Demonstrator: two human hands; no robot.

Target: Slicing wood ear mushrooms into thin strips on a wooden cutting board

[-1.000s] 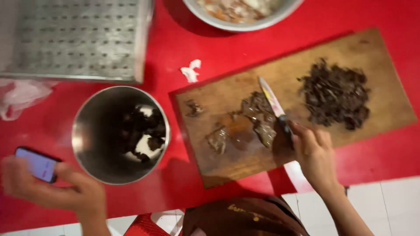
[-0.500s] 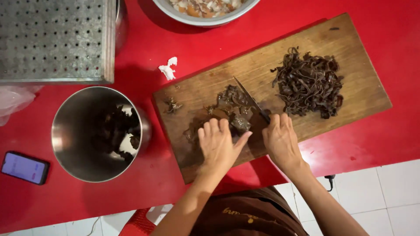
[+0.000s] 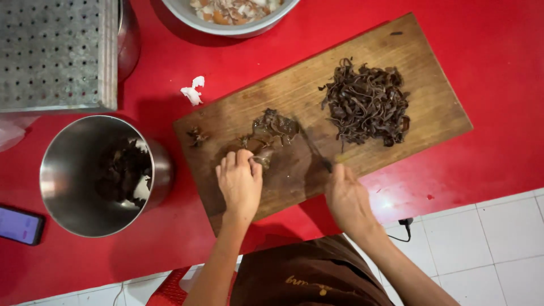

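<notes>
A wooden cutting board (image 3: 430, 107) lies slanted on the red table. My left hand (image 3: 239, 181) presses down on a dark piece of mushroom (image 3: 263, 157) at the edge of a small uncut clump (image 3: 275, 126) in the board's middle. My right hand (image 3: 347, 198) grips a knife (image 3: 313, 148) whose blade points up toward that clump, just right of my left fingers. A heap of thin dark shredded strips (image 3: 367, 105) sits on the right part of the board. A small scrap (image 3: 197, 136) lies near the board's left end.
A steel pot (image 3: 73, 175) holding dark pieces stands left of the board. A phone (image 3: 20, 225) lies at the far left. A perforated metal tray (image 3: 51, 51) fills the top left, a metal bowl of food (image 3: 232, 14) the top. A white scrap (image 3: 191, 92) lies on the table.
My left hand put the phone down on the table at the left and came to the board to hold the mushroom. The knife stays by the clump.
</notes>
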